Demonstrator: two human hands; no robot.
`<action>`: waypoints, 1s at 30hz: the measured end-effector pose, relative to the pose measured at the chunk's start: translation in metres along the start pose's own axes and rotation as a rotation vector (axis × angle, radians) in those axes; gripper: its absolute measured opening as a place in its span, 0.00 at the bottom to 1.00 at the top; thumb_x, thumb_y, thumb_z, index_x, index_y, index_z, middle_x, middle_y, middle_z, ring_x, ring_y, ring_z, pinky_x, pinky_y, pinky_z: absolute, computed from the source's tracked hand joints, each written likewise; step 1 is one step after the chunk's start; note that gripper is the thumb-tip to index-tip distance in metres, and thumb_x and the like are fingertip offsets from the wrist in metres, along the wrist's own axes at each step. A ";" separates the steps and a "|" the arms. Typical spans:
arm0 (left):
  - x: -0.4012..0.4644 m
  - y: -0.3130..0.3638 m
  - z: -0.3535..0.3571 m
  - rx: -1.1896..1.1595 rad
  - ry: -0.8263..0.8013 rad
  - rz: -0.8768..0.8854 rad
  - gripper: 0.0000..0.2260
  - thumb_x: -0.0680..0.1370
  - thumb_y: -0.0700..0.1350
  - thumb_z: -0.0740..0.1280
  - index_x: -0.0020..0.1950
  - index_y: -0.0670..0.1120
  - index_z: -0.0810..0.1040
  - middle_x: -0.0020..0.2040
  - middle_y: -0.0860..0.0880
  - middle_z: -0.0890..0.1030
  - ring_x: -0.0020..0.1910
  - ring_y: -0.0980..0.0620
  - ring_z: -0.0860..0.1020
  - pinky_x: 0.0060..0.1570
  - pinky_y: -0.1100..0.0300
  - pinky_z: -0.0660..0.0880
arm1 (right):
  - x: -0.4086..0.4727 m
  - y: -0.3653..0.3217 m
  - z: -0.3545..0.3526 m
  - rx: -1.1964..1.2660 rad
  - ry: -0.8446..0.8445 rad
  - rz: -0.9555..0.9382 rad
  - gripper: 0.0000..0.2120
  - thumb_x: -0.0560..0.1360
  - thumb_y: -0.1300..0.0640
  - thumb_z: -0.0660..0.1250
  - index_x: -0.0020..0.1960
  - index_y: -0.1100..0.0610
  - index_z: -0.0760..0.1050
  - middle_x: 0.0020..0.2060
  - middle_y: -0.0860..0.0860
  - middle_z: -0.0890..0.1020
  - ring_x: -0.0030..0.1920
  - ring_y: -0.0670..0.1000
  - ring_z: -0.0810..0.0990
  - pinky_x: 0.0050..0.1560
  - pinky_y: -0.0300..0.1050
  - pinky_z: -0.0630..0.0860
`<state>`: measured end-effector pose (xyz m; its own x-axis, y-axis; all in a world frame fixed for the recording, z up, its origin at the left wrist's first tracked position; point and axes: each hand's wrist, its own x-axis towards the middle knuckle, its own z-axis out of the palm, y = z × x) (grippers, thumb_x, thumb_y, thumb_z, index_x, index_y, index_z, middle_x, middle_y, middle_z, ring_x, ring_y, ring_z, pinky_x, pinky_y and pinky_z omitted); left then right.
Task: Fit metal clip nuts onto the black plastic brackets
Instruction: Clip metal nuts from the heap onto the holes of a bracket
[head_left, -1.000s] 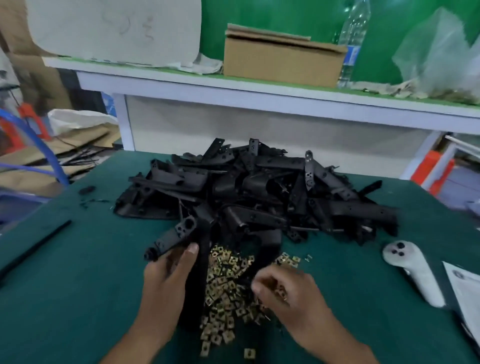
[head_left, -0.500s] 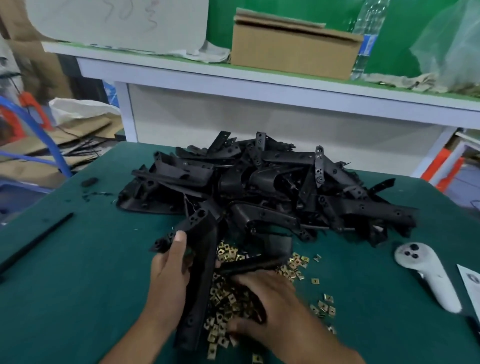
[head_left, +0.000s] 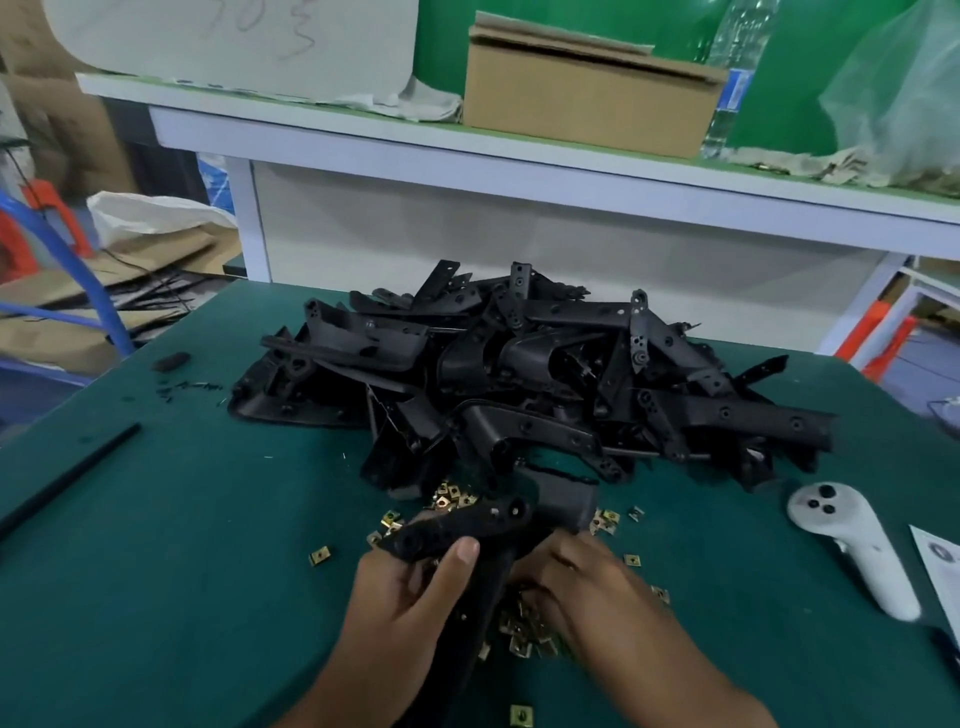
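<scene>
A big heap of black plastic brackets covers the middle of the green table. Brass-coloured clip nuts lie scattered in front of the heap and under my hands. My left hand grips one long black bracket, thumb on top, and holds it just above the table. My right hand is curled beside that bracket, over the clip nuts. Its fingertips are hidden, so I cannot tell whether it pinches a nut.
A white hand controller lies at the right, with a printed sheet beside it. A thin black strip lies along the left edge. Behind the table a white shelf carries a cardboard box, a water bottle and a plastic bag.
My left hand has lifted the bracket and turned its end toward me. My right hand has moved from the nut pile up to the bracket. The camera has tilted slightly.
</scene>
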<state>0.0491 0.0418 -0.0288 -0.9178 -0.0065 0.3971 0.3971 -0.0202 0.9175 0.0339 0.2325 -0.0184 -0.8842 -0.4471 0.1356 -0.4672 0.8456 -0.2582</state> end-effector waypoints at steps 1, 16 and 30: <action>0.002 0.000 0.000 -0.027 -0.011 -0.004 0.06 0.78 0.51 0.67 0.46 0.57 0.83 0.33 0.61 0.79 0.32 0.66 0.77 0.35 0.75 0.70 | -0.002 0.001 -0.001 -0.016 -0.013 -0.003 0.14 0.84 0.49 0.59 0.68 0.44 0.75 0.62 0.42 0.72 0.65 0.45 0.69 0.61 0.38 0.69; 0.005 -0.014 0.000 0.100 -0.092 -0.021 0.08 0.71 0.58 0.72 0.49 0.63 0.82 0.42 0.59 0.84 0.43 0.62 0.83 0.40 0.73 0.75 | -0.012 0.014 -0.016 1.122 0.170 0.350 0.08 0.75 0.43 0.69 0.45 0.47 0.81 0.33 0.47 0.79 0.35 0.46 0.77 0.43 0.38 0.74; 0.003 -0.010 0.001 0.176 -0.155 0.012 0.10 0.70 0.63 0.72 0.50 0.65 0.81 0.42 0.61 0.84 0.41 0.62 0.83 0.39 0.75 0.74 | -0.006 0.026 -0.017 1.835 0.168 0.534 0.10 0.73 0.62 0.71 0.53 0.57 0.86 0.45 0.53 0.83 0.36 0.44 0.78 0.30 0.36 0.72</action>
<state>0.0425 0.0425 -0.0372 -0.9073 0.1481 0.3936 0.4143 0.1538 0.8971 0.0264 0.2623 -0.0096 -0.9576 -0.1600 -0.2396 0.2877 -0.4846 -0.8261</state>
